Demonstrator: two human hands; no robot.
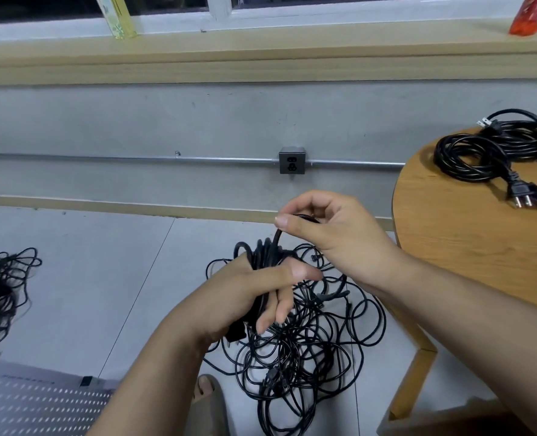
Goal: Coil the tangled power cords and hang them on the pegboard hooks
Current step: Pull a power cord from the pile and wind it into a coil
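Clearly midway: lower left, the pegboard (40, 401) is carrying nothing. Centre, the left hand (261, 287) is gripping a half-wound coil (265, 253), the right hand (333, 234) pinching its strand (279, 236) over the tangle (308, 350); upper right, finished coils (494, 149) are waiting on the table (450, 247).

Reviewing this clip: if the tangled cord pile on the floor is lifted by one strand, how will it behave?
Likely floppy: the tangled pile lies in loose curving loops. Probably drags neighbours along, since strands cross everywhere. Seems fairly light: the right hand lifts a strand in a fingertip grip.
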